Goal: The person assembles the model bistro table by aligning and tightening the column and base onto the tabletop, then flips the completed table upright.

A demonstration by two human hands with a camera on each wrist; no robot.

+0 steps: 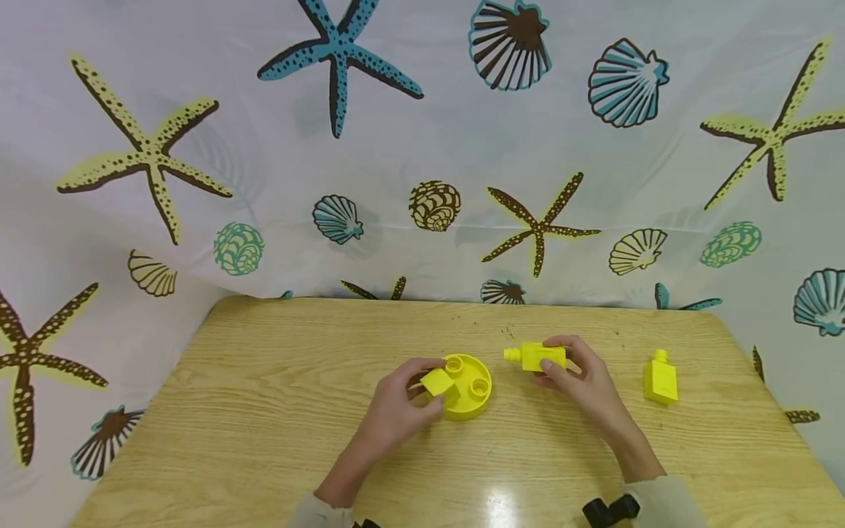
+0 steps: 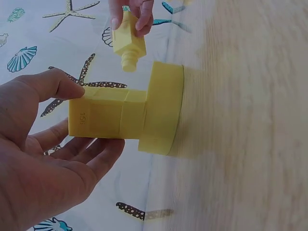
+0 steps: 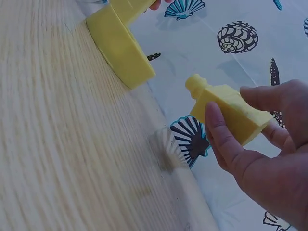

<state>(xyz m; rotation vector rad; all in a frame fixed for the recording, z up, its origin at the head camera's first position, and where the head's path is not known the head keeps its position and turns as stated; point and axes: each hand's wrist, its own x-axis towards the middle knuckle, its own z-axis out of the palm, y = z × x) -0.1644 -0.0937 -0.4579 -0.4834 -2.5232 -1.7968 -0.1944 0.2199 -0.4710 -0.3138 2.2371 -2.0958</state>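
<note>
Left hand (image 1: 398, 405) gripped block (image 1: 439, 383) on tray (image 1: 466, 404), right hand (image 1: 587, 378), apart, pinched sideways bottle (image 1: 533, 357), second bottle (image 1: 661, 382) stood upright.

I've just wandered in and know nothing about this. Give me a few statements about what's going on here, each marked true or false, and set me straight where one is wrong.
1. The left hand holds a yellow block at the tray. True.
2. The right hand holds a bottle. True.
3. That bottle points right, away from the tray. False: its neck points left, towards the tray.
4. Two sockets show inside the tray. True.
5. Nothing is to the right of the right hand. False: a loose bottle is there.
6. The tray rests on a glass shelf. False: it rests on a wood-grain table.
</note>
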